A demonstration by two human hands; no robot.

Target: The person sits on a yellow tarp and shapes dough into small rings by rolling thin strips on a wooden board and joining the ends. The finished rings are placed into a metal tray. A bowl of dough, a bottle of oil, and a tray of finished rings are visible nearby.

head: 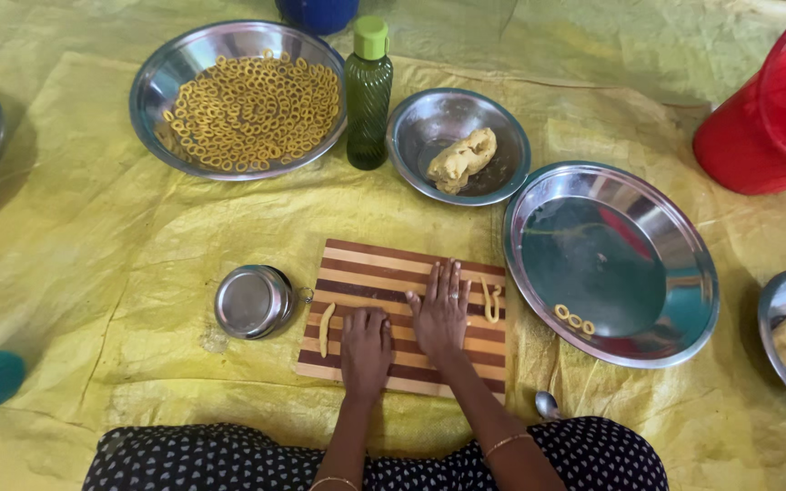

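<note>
Yellow dough strip (326, 328) lies lengthwise, pointing away; left hand (366, 350) curled beside, grip unclear; right hand (441, 309) flat open.

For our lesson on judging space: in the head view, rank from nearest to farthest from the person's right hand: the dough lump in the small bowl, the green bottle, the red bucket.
From the right hand on the striped board:
1. Dough lump, straight beyond the hand.
2. Green bottle, beyond, to the left.
3. Red bucket, far right corner.

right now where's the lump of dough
In the head view, the lump of dough sits in the small steel bowl beyond the striped cutting board, between the green bottle and the large steel plate.
</note>
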